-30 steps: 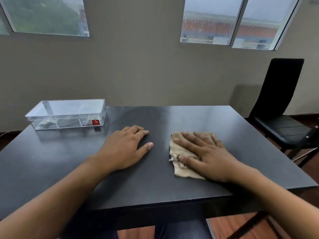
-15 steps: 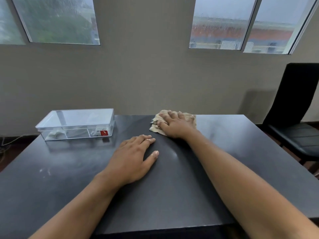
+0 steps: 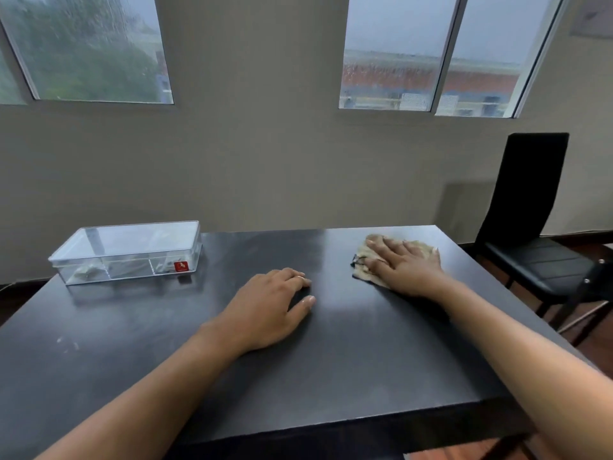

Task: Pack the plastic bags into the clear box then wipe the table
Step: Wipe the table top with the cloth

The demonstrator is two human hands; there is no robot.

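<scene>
The right hand [image 3: 403,265] lies flat with its fingers spread on a beige cloth [image 3: 418,249], pressing it against the dark bench [image 3: 348,360] at the far right corner; it does not clutch the cloth, the palm and fingers simply rest on top, and crumpled cloth edges show beyond the fingertips on the far side and to the left of the thumb. The right forearm stretches out from the near right across the bench top. The left hand [image 3: 265,310] rests palm down on bare bench surface near the middle, fingers loosely extended and a little curled at the tips, thumb out to the right, with nothing under or in it. The two hands are well apart. The clear box [image 3: 129,250] stands at the far left corner of the bench with its transparent lid on, a small red label at the near right corner of its front wall. Through the walls, pale crumpled plastic bags [image 3: 87,270] can be made out inside, lying low in its divided compartments, though how many there are cannot be told. A few faint pale smudges mark the bench surface at the near left. A black chair [image 3: 530,227] stands off the bench's right side, against the wall.
</scene>
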